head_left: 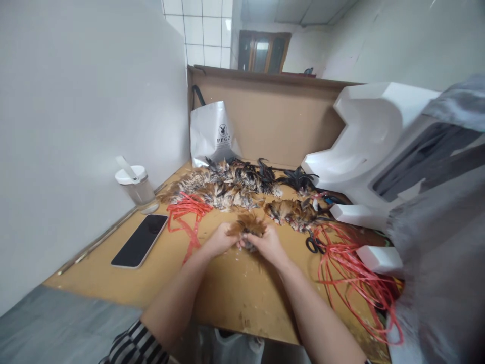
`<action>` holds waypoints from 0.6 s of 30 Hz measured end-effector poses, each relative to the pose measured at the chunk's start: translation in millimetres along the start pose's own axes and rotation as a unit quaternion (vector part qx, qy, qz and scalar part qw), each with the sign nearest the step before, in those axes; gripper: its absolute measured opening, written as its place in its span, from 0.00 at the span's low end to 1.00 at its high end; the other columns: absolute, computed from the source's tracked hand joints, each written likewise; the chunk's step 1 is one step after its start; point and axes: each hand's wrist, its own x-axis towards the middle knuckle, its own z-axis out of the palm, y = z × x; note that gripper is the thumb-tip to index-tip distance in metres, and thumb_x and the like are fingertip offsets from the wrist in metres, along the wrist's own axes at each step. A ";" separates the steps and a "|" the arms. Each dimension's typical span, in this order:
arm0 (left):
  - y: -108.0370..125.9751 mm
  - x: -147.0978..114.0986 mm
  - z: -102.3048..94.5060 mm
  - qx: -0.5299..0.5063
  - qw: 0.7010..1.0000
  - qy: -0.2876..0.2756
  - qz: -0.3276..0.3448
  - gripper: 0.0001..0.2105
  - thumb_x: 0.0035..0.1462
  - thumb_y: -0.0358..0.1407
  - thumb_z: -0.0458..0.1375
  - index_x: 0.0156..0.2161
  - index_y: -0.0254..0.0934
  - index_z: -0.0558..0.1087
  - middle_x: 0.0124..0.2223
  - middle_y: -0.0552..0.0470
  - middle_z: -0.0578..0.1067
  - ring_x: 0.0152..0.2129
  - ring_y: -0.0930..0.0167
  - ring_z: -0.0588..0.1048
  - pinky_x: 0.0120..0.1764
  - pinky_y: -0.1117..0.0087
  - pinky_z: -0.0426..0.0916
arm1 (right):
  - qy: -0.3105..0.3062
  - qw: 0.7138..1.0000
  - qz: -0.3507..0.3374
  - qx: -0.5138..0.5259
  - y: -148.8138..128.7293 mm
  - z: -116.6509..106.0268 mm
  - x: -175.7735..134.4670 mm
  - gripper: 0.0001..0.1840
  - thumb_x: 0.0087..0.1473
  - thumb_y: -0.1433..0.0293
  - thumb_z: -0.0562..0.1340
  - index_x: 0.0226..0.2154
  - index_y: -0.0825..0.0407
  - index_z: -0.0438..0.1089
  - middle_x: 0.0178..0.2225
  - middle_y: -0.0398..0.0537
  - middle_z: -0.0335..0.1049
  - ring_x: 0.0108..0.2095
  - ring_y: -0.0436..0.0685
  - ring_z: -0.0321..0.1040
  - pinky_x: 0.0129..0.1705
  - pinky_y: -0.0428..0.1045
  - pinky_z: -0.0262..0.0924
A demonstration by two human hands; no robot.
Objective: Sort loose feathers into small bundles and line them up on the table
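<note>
Both my hands meet over the middle of the table around a small bunch of brown feathers (248,223). My left hand (223,238) is closed on the bunch from the left side. From the right, my right hand (268,243) pinches it, thumb pointing inward. The feathers fan out above my fingers, and greyer ends show below them. Just beyond lie a brown feather bundle (291,212) to the right and a long heap of mixed brown, white and black feathers (227,187). Fingertip details are too small to make out.
Red plastic strips (189,205) lie left, and a larger tangle (352,268) right, beside black-handled scissors (312,243). A phone (140,241) and a lidded cup (136,187) stand left. Behind are a silver bag (212,134) and cardboard wall (280,121); white foam (371,121) rises right.
</note>
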 end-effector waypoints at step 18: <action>-12.5 5.0 4.0 -0.022 0.999 0.011 -0.028 0.13 0.44 0.41 0.56 0.20 0.30 0.69 0.17 0.52 0.69 0.14 0.78 0.65 0.21 0.76 0.59 | 0.111 0.993 0.026 -0.024 14.1 4.0 4.9 0.10 0.42 0.66 0.60 0.18 0.56 0.65 0.15 0.42 0.64 0.17 0.48 0.59 0.20 0.44 0.54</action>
